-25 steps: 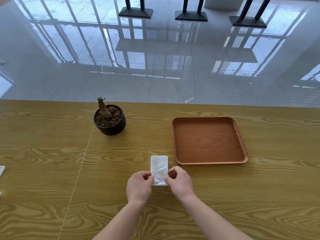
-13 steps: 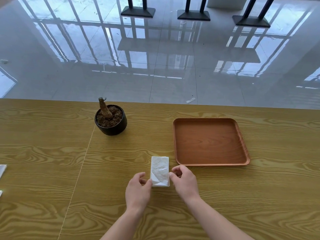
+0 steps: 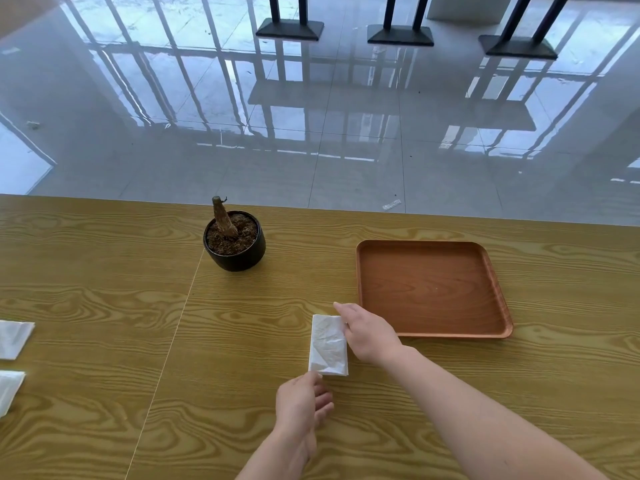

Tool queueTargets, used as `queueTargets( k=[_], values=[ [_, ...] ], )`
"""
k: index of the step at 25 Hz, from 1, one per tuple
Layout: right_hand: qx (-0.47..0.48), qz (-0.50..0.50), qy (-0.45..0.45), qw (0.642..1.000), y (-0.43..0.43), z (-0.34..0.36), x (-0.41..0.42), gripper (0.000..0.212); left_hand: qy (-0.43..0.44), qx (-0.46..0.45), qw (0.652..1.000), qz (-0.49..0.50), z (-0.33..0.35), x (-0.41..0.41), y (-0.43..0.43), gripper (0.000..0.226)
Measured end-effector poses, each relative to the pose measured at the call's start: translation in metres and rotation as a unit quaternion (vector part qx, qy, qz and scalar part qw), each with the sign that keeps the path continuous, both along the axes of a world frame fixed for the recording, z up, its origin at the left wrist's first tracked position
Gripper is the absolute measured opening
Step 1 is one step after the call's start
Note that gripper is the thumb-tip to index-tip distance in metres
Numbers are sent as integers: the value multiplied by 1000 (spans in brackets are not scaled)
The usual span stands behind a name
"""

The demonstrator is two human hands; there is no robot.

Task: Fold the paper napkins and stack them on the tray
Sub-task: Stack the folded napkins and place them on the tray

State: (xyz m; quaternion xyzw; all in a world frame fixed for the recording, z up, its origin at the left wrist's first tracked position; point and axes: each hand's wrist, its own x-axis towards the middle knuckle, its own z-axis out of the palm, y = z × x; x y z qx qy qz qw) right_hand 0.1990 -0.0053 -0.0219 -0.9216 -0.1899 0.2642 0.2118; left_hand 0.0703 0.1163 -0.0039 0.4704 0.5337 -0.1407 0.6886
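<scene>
Wooden table (image 3: 104,271): folded napkin (image 3: 328,344) beside tray (image 3: 502,296); right hand (image 3: 370,332) pinching far corner, left hand (image 3: 301,405) fingertips curled, touching near corner.

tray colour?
Reddish-brown wood grain, nothing on it; the tray shows clearly in the head view.

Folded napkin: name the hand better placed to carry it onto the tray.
Right. The right hand already touches the folded napkin along its tray-side edge, next to the empty tray. The left hand only touches the near corner, farther off.
</scene>
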Motion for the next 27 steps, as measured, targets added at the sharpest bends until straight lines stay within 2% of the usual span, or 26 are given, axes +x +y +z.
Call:
queueTargets(
  k=[8,14,18,22,27],
  values=[
    [13,-24,-28,999,-10,-3,-20,49,-19,-9,1000,19,5,7,12,19],
    [21,-62,-22,998,-21,-1,-59,57,-9,25,1000,2,5,6,21,21],
    [28,-85,-17,996,-30,1,-90,62,-5,64,997,-40,5,10,22,26],
    [56,-117,5,992,-36,1,-113,61,-9,133,986,-96,4,16,21,51],
    [109,-213,32,971,-39,2,-115,48,-22,181,971,-155,10,17,22,58]
  ],
)
